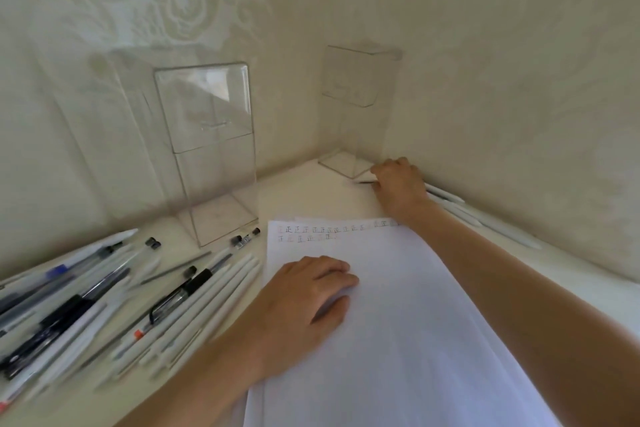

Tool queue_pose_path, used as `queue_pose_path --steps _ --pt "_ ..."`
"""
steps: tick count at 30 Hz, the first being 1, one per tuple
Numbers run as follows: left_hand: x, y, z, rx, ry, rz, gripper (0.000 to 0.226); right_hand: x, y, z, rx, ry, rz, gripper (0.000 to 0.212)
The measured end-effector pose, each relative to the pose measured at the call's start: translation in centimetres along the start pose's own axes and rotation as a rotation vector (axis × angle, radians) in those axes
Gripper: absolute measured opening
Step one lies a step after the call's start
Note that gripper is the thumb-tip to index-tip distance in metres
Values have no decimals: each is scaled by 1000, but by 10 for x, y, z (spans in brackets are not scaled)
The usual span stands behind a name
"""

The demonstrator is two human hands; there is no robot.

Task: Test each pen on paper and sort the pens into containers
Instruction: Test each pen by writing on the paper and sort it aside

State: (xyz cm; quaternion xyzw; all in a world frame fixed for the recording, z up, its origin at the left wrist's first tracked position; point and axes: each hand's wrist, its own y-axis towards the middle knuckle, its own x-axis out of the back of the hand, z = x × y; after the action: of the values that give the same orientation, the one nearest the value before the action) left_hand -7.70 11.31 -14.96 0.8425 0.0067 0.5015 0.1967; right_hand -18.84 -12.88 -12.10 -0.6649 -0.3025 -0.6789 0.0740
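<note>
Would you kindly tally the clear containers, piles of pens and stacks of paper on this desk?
Clear containers: 2 (left container, right container)
Piles of pens: 2 (left pile, right pile by the wall)
Stacks of paper: 1
Total: 5

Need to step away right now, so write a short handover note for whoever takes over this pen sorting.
The left hand lies flat on the paper, pressing it down.
The right hand is at the foot of the corner container and seems to grip a pen low on the desk.
A large pen pile lies left of the paper, and a few white pens lie along the right wall.
Done: two rows of test marks at the paper's top.
Left: the near container and the corner one both look empty, so the sorting into them is still to do.
</note>
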Motion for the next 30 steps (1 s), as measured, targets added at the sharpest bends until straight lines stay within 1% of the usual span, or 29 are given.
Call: queue_pose_path --steps 3,5,7,9,10,11,13,15,17,19,20,22,23,25,26,27,29,30 --pt "0 0 -2 -10 -1 -12 53 -6 -5 -4 34 -1 -14 24" --pt "2 0 -3 -1 7 -80 46 1 -10 -4 81 72 -74 20" --pt "5 0 0 58 -5 -286 31 15 -19 3 158 149 -121 19" --pt "9 -1 2 213 -84 -497 15 32 -37 12 274 269 -140 18" --pt "11 -1 2 289 -125 -561 11 38 -50 17 339 335 -129 17" --pt "12 -2 2 354 -157 -591 13 44 -64 22 393 388 -95 17" --pt "12 -2 2 424 -153 -581 23 46 -89 30 458 429 -17 19" --pt "11 -1 2 410 -75 -546 34 40 -104 36 497 455 -21 20" --pt "9 0 4 358 50 -495 38 33 -111 40 551 491 -80 25" --pt "10 1 4 342 138 -437 27 27 -114 40 612 476 -151 28" --pt "11 1 3 341 141 -402 21 24 -115 40 635 457 -198 28" --pt "12 1 2 329 120 -361 17 23 -115 40 634 434 -312 28" --pt "12 0 2 325 120 -378 18 24 -114 40 616 436 -373 28" --pt "14 -1 1 346 72 -478 22 29 -116 41 579 495 -460 28" --pt "15 -2 0 364 16 -533 22 32 -119 42 541 566 -446 32" --pt "15 -2 -1 373 -49 -563 21 36 -121 43 477 679 -354 38" --pt "15 -3 -4 329 -109 -520 17 42 -122 44 276 1000 -1 43" --pt "13 -4 -5 282 -102 -467 12 44 -121 43 185 1192 119 41"
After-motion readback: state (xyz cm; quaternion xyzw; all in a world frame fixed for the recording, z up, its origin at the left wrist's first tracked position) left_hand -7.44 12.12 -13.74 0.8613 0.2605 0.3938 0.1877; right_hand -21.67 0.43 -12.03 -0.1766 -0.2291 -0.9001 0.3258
